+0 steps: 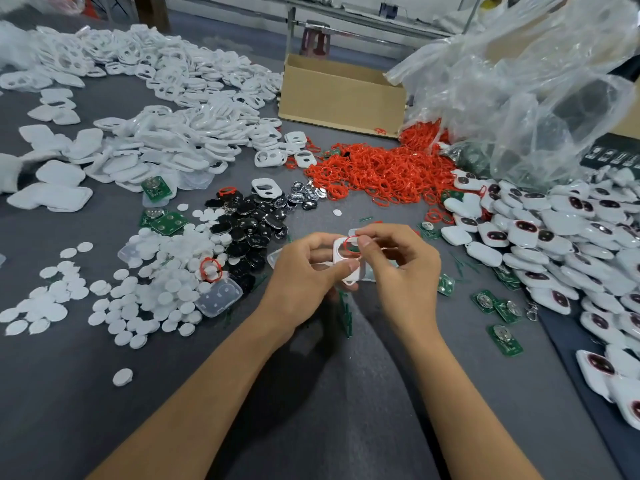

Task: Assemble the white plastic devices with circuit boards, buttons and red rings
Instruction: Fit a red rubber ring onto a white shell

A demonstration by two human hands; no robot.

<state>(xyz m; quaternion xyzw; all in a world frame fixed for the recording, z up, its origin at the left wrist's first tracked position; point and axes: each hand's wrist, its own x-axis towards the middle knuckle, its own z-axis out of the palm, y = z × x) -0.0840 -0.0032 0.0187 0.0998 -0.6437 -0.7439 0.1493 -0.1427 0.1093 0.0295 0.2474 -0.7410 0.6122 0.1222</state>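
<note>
White plastic shell (338, 251) with cut-out openings sits between your two hands, just above the grey surface (166, 403) near the middle of the view. Your left hand (301, 275) takes it from the left, its grip curled round the shell's edge with the thumb across the front. Your right hand (401, 271) comes in from the right. Its grip pinches a red ring (346, 244) between thumb and forefinger, and the ring lies against the upper opening of the shell.

Just below your hands, thin green strips (346, 313) stand on edge on the surface. To your right, loose green circuit boards (485, 301) lie scattered. Beyond them a large heap of finished white devices (554, 244) with dark faces runs along the right side.

To your left, a pile of black buttons (249, 223) touches a spread of white discs (156, 289). A clear moulded pad (218, 296) rests at the near edge of the discs, and a stray red ring (211, 270) lies on top of them. More circuit boards (166, 223) lie at the far edge of the discs.

Further out, a heap of red rings (381, 171) spills from under a crumpled clear plastic bag (519, 81). An open cardboard box (339, 95) stands just beside the bag. White shells (156, 98) cover the far left of the surface in a broad mound.
</note>
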